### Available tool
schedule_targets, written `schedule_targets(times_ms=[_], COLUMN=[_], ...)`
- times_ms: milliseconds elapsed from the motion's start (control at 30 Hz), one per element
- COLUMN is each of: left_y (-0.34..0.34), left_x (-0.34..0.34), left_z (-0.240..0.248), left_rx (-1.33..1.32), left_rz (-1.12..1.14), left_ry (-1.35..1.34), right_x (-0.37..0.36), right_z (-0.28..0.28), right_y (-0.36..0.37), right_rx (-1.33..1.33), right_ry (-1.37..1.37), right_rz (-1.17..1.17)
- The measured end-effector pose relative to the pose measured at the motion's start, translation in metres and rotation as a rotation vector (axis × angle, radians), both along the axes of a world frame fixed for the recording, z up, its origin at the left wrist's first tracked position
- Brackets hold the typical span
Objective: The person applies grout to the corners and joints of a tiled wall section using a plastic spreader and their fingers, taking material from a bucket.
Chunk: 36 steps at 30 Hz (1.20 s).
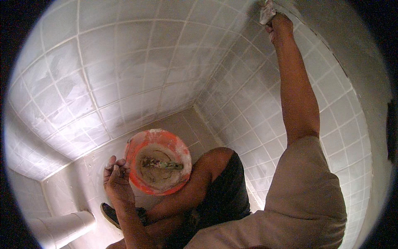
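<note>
My right hand [282, 25] reaches up to the tiled wall [261, 89] on the right and grips a white, crumpled cloth-like piece [267, 13] near the tiles. Its exact kind is hard to make out. My left hand [118, 179] hangs low beside the bucket, with bent fingers somewhat apart and whitened tips; nothing shows in it. An orange bucket [132, 155], smeared with pale residue, holds a grey-beige paste [155, 179]. In the paste lies a tool with a greenish handle [176, 166], its head coated and unclear.
White-hazed tiles cover the far wall [137, 54], meeting the right wall in a corner. A thick pale pipe [66, 226] lies at the lower left. My bent leg [182, 199] and dark shoe [110, 213] are close to the bucket. Bare plaster [365, 70] borders the tiles at right.
</note>
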<state>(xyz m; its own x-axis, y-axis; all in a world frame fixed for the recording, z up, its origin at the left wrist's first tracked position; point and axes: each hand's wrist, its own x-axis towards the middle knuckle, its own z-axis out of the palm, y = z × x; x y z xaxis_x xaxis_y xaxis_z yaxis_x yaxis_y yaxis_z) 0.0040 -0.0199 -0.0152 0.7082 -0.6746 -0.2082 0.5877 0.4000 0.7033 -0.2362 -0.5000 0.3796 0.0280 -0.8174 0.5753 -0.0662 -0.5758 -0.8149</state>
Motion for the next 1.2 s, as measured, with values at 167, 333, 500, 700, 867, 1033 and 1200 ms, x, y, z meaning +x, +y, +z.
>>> schedule_targets(times_ms=[167, 333, 500, 700, 867, 1033, 1200], left_y=[-0.002, -0.006, -0.001, -0.002, -0.009, -0.006, -0.002], left_x=[-0.006, -0.005, -0.002, -0.002, -0.007, -0.005, -0.005], left_z=[0.009, 0.002, -0.002, -0.004, 0.001, -0.001, 0.006], left_rx=[0.104, 0.067, 0.025, -0.017, -0.063, -0.014, 0.019], left_rz=[0.007, 0.003, -0.021, 0.002, 0.005, 0.022, 0.028], left_ry=[-0.084, -0.05, -0.06, 0.005, 0.044, 0.045, 0.024], right_x=[0.044, 0.026, 0.03, 0.048, 0.024, 0.037, 0.067], right_z=[0.0, 0.024, -0.02, -0.024, -0.001, -0.015, -0.021], right_y=[0.042, 0.01, 0.026, -0.015, -0.069, -0.061, -0.002], right_rx=[0.024, 0.185, 0.099, 0.177, 0.257, 0.204, 0.162], right_ry=[-0.113, -0.05, -0.254, -0.593, -0.785, -0.663, -0.689], right_rz=[-0.135, -0.073, 0.245, 0.317, 0.711, 0.363, 0.316])
